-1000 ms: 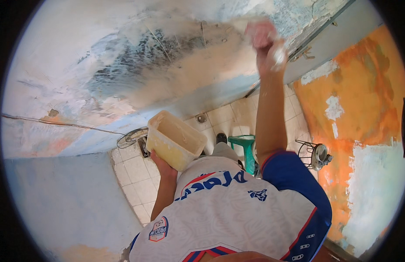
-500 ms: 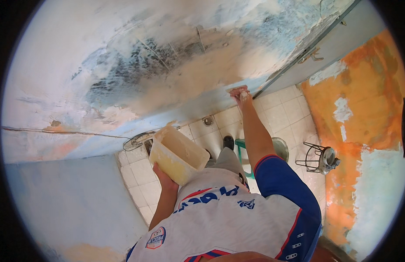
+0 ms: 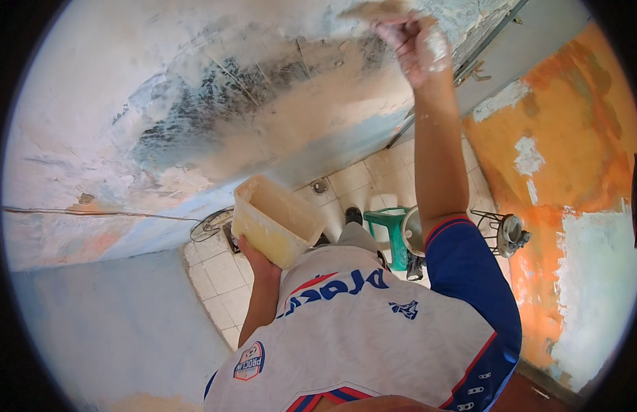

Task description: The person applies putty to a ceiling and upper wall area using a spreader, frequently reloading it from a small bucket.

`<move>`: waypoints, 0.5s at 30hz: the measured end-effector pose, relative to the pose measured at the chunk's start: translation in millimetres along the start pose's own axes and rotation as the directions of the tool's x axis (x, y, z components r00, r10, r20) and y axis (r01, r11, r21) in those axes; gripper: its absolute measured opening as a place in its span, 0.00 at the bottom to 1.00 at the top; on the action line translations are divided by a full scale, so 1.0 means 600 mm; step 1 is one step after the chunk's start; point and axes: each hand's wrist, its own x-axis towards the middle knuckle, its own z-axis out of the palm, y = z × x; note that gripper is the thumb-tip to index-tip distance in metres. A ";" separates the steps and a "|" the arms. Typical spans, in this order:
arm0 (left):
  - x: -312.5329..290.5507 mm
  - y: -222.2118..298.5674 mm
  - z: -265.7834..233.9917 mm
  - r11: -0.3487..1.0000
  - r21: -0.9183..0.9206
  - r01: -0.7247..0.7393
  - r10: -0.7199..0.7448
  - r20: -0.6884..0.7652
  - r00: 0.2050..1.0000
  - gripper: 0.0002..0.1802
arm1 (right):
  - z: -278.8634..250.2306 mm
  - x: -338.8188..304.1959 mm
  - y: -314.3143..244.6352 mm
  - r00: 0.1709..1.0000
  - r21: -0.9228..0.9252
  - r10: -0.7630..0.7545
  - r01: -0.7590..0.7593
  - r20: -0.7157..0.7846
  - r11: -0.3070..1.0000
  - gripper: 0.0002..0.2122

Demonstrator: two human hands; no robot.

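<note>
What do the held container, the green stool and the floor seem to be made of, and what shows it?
Held container: probably matt, translucent plastic; rounded corners suggest moulding. Green stool: likely smooth plastic, being evenly coloured. Floor: perhaps ceramic tile, finish unclear; joints form a grid.

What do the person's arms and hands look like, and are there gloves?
No gloves: the left hand and right hand are bare, and the right one has a white smear on it. The right arm has a short dark-blue sleeve with red trim at its cuff. Only a blue sliver of the left sleeve shows.
</note>
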 end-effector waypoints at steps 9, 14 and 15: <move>0.012 -0.009 -0.005 0.999 -0.033 -0.021 0.021 -0.003 1.000 0.35 | -0.198 -0.102 0.192 0.977 0.030 0.037 -0.045 0.209 0.999 0.14; -0.014 -0.004 -0.068 0.999 -0.011 -0.046 0.044 -0.117 0.992 0.36 | -0.402 -0.201 0.489 0.907 -0.032 0.416 -0.419 -0.069 0.908 0.13; -0.017 -0.004 -0.068 0.998 0.016 -0.065 0.067 -0.112 0.991 0.36 | -0.435 -0.190 0.524 0.895 -0.078 0.442 -0.446 -0.060 0.892 0.13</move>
